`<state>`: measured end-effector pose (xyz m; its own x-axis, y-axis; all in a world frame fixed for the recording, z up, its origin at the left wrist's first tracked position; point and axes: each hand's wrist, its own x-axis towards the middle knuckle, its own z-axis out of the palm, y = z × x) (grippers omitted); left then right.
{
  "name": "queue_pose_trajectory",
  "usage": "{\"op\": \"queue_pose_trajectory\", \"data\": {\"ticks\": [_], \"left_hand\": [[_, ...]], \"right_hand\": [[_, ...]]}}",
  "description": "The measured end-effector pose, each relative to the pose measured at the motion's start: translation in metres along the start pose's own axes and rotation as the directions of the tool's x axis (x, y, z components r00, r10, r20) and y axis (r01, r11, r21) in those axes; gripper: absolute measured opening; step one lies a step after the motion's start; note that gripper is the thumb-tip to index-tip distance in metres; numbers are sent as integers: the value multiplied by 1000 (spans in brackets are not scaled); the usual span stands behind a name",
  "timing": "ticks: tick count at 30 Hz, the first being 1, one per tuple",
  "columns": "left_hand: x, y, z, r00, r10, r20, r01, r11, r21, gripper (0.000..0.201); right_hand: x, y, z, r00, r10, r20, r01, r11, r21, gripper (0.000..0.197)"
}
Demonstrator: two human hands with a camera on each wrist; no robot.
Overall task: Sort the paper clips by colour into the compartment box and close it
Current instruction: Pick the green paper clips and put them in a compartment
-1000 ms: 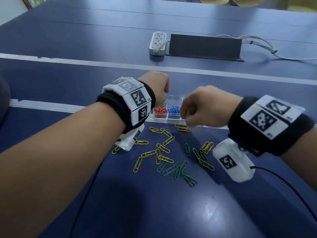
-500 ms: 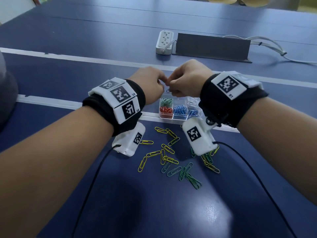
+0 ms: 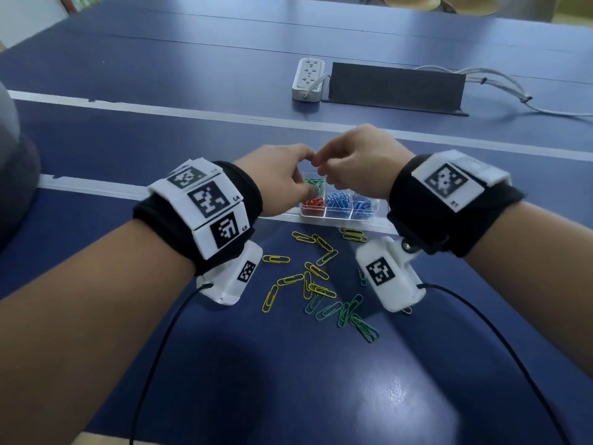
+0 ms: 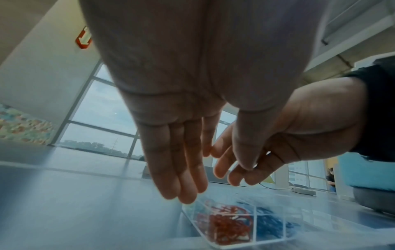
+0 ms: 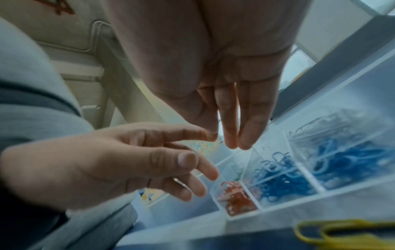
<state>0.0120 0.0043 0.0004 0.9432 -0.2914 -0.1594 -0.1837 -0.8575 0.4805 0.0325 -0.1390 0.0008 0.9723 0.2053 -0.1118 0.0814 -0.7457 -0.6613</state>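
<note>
A broad blue table (image 3: 224, 364) with white stripes fills the frame, a power strip (image 3: 308, 79) and a dark stand (image 3: 396, 88) up near the top. Centre frame, the clear compartment box (image 3: 340, 216) sits open, with green, red and blue clips already in their cells. Both hands meet just above it: the left hand (image 3: 276, 183) and the right hand (image 3: 359, 165), fingertips nearly touching. In the right wrist view the left forefinger and the right thumb meet tip to tip, the other fingers loose; whether a clip sits between them cannot be told.

Loose paper clips (image 3: 316, 279), yellow and green, lie scattered low of centre, just in front of the box. They are thin bent wire, glossy and coated, and they tangle readily, so the step likely wants one clip teased free, a firm fingertip pinch, and a release right over the matching cell. The walls are low and thin, and a careless drop could skip across.
</note>
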Motion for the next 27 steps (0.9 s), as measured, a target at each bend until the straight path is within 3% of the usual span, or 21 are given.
{"op": "queue_pose_trajectory", "data": {"ticks": [3,7,10,15,20,27], "left_hand": [[-9,6,3,998,66,-9,-64,993,103,43],[-17,20,9,984,178,25,-180,960,214,26],[-20,32,15,969,227,96,-244,940,237,17],[-19,48,29,931,299,207,-344,909,237,11],[-14,61,42,897,341,280,-410,880,239,16],[-10,70,51,865,327,381,-462,815,349,24]], "right_hand": [[-27,3,1,993,-115,-25,108,975,-193,29],[-63,10,2,978,-208,29,207,934,-292,28],[-78,19,-3,978,-192,77,207,927,-313,20],[-94,39,-22,986,-117,117,153,916,-371,23],[-106,56,-30,957,2,290,131,888,-440,16],[-110,57,-19,950,-33,310,184,862,-472,20]]}}
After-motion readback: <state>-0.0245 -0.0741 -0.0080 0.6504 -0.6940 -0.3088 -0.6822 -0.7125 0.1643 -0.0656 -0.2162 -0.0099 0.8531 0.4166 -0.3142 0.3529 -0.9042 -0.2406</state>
